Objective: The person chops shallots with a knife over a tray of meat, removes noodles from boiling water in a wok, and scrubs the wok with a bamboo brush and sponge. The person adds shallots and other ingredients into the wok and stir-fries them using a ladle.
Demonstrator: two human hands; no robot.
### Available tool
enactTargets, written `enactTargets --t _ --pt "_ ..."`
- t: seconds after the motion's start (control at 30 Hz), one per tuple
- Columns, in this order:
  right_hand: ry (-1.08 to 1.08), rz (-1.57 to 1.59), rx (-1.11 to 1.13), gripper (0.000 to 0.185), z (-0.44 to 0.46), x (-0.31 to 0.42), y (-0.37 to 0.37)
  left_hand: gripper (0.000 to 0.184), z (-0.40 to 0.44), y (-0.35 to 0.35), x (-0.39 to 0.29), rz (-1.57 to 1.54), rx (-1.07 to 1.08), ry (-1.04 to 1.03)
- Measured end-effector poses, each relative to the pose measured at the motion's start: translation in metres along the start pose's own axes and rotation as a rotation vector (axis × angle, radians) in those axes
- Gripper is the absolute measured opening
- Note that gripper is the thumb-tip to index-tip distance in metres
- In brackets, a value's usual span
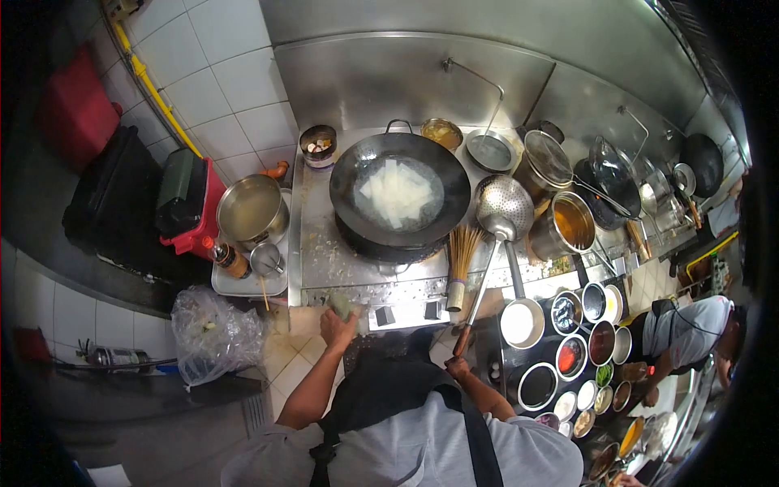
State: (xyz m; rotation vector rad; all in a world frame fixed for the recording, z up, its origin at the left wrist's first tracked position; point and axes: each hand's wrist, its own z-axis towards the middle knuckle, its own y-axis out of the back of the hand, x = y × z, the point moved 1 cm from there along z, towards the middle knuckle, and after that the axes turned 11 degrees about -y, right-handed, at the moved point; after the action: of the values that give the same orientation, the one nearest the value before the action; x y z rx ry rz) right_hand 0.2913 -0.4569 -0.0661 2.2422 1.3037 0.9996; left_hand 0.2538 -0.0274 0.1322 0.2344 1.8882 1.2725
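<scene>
While the left hand (335, 331) grasps a crumpled grey-green cloth (339, 306) at the front edge of a stainless-steel stove (320, 272), the right hand (458, 369) is closed round the wooden handle end of a round perforated metal skimmer (503, 207).
Cloth near stove's front-left corner; skimmer's bowl right of a large round black wok (450, 174), can't tell if it touches the stove. Wok stands toward stove's left edge, with flat white pieces (396, 193) inside. Straw-coloured bristle brush (465, 256) between wok and skimmer handle, near front edge.
</scene>
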Motion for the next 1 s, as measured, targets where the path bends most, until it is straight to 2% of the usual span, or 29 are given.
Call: enactTargets --t 0.07,0.1,0.17,0.2,0.27,0.3,0.37,0.4,0.43,0.5,0.53,0.57,0.63,0.67,0.7,0.77,0.83,0.87,0.9,0.93,0.97,1.0 --pt "-0.043 0.043 0.065 0.041 -0.006 0.003 0.005 0.073 0.001 -0.002 0.002 -0.008 -0.002 0.001" --pt "-0.042 0.043 0.066 0.041 -0.013 0.013 0.013 0.073 0.001 -0.004 0.004 -0.007 -0.003 0.002" --pt "-0.601 1.251 0.249 0.058 -0.031 0.041 0.034 0.071 0.001 -0.010 0.010 0.002 -0.037 -0.020" --pt "-0.604 1.249 0.251 0.058 -0.038 0.051 0.043 0.071 0.001 -0.011 0.011 0.004 -0.035 -0.017" --pt "-0.345 1.595 0.327 0.068 -0.050 0.079 0.065 0.071 0.002 -0.010 0.011 -0.005 -0.010 -0.014" --pt "-0.348 1.594 0.328 0.068 -0.049 0.087 0.072 0.071 0.002 -0.010 0.009 -0.004 -0.009 -0.012" --pt "-0.089 1.525 0.356 0.068 -0.047 0.100 0.087 0.071 0.000 -0.010 0.007 0.028 -0.024 -0.003" --pt "-0.088 1.531 0.300 0.056 -0.057 0.115 0.097 0.071 0.000 -0.009 0.004 0.030 -0.017 -0.003" --pt "-0.096 1.534 0.294 0.056 -0.063 0.130 0.106 0.071 0.001 -0.007 0.002 0.044 -0.013 0.019" --pt "-0.144 0.818 -0.209 0.034 -0.068 0.138 0.122 0.072 -0.002 -0.006 0.001 0.057 0.004 0.030" --pt "0.067 0.649 -0.561 0.018 -0.058 0.138 0.121 0.072 0.000 -0.005 0.001 0.042 -0.007 0.025" --pt "0.061 0.655 -0.574 0.018 -0.054 0.134 0.125 0.072 0.001 -0.004 0.000 0.025 -0.020 0.018" --pt "0.050 0.818 -0.444 0.020 -0.070 0.158 0.150 0.072 0.001 -0.002 -0.005 0.023 -0.008 0.027" --pt "0.136 0.710 -0.473 0.023 -0.045 0.144 0.150 0.072 0.000 -0.001 -0.007 0.033 -0.015 0.046" --pt "0.135 0.711 -0.475 0.023 -0.051 0.152 0.166 0.072 -0.001 0.000 -0.010 0.044 -0.023 0.068" --pt "0.220 0.875 -0.202 0.028 -0.063 0.194 0.219 0.072 -0.001 0.001 -0.013 0.045 -0.024 0.068" --pt "0.250 0.722 -0.369 0.033 -0.035 0.223 0.264 0.071 -0.003 -0.003 -0.011 0.052 -0.073 0.061" --pt "0.564 0.504 -0.769 0.030 -0.005 0.233 0.284 0.071 -0.003 -0.004 -0.011 0.055 -0.071 0.063" --pt "0.401 0.787 -0.404 0.022 -0.027 0.270 0.320 0.070 -0.004 -0.006 -0.012 0.051 -0.087 0.059" --pt "0.433 0.755 -0.409 0.037 0.028 0.268 0.336 0.069 -0.004 -0.006 -0.013 0.047 -0.105 0.058" --pt "0.306 0.642 -0.410 0.039 0.051 0.286 0.363 0.069 -0.004 -0.007 -0.013 0.050 -0.109 0.066" --pt "0.341 0.618 -0.442 0.039 0.067 0.305 0.386 0.069 -0.004 -0.009 -0.013 0.056 -0.116 0.055"
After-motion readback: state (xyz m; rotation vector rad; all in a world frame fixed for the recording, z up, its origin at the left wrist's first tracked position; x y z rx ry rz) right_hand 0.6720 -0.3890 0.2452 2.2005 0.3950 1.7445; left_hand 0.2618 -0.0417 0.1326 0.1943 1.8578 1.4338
